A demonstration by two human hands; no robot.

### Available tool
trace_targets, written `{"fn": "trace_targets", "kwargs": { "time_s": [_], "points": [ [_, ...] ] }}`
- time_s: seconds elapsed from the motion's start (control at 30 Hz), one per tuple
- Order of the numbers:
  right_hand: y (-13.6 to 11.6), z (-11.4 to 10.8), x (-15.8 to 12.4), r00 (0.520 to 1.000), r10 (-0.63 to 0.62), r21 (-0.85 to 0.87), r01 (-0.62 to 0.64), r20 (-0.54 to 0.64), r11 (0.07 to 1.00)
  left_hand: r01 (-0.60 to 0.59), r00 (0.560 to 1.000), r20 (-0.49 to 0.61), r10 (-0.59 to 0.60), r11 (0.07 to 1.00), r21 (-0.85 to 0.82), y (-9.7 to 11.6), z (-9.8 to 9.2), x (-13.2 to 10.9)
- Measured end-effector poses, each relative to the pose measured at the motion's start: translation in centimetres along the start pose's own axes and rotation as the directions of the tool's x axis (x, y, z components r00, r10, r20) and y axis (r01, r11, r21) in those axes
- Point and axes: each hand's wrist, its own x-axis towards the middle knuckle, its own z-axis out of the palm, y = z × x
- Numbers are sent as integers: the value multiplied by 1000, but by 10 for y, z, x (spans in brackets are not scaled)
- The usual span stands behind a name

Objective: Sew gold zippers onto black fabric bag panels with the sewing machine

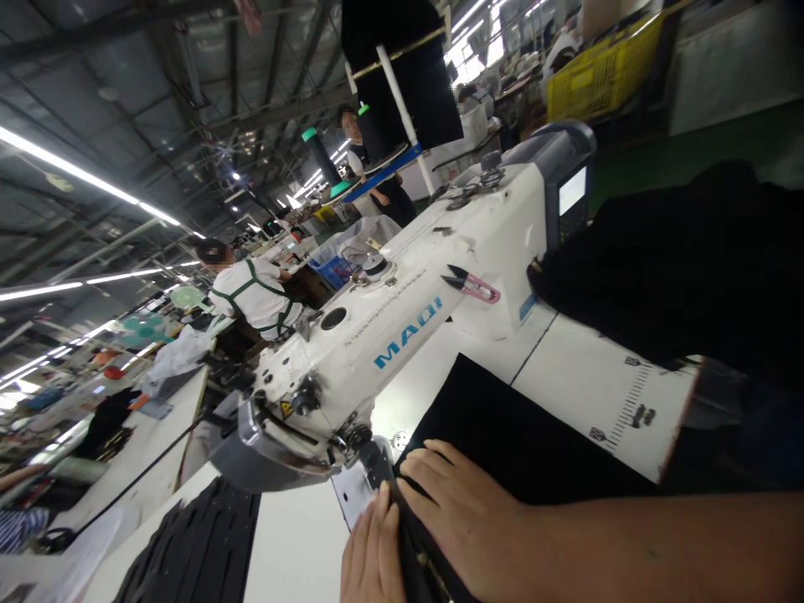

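Note:
A black cloth [502, 427] lies on the bed of a white sewing machine [402, 301], running up to the presser foot [377, 461]. My right hand [465, 519] rests flat on the cloth just beside the foot, its fingers stretched out. To its left, my left hand [373, 553] lies with straight fingers close together along the cloth's folded edge; its lower part is cut off by the frame. Both sets of fingertips are close to the needle area. Pink-handled thread snips [481, 289] sit on the machine's arm.
Black cut pieces [194, 536] lie on the table at lower left. A dark garment heap [678, 260] covers the right side, beside the control screen [571, 193]. Thread cones [323, 155] stand behind the machine. A person in a white shirt [255, 293] sits farther off.

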Motion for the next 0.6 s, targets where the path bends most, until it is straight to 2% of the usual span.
{"fn": "trace_targets", "kwargs": {
  "time_s": [0.1,0.17,0.23,0.37,0.5,0.6],
  "points": [
    [0,-3,-8,997,-63,44,61,36,997,-80,992,96,83,996,-31,-1,-10,3],
    [2,-4,-11,989,-127,56,123,78,991,-107,987,117,111,993,-41,4,-17,4],
    [5,-3,-12,982,-153,56,147,112,988,-49,993,103,50,999,-16,12,-23,5],
    [10,2,-8,973,-173,55,167,155,984,150,987,61,-149,989,-14,28,-29,13],
    [18,11,-1,969,-207,74,198,138,977,170,975,155,-157,983,-71,27,-30,19],
    [23,13,5,968,-218,82,209,127,975,187,972,161,-174,980,-73,21,-28,21]
  ]
}}
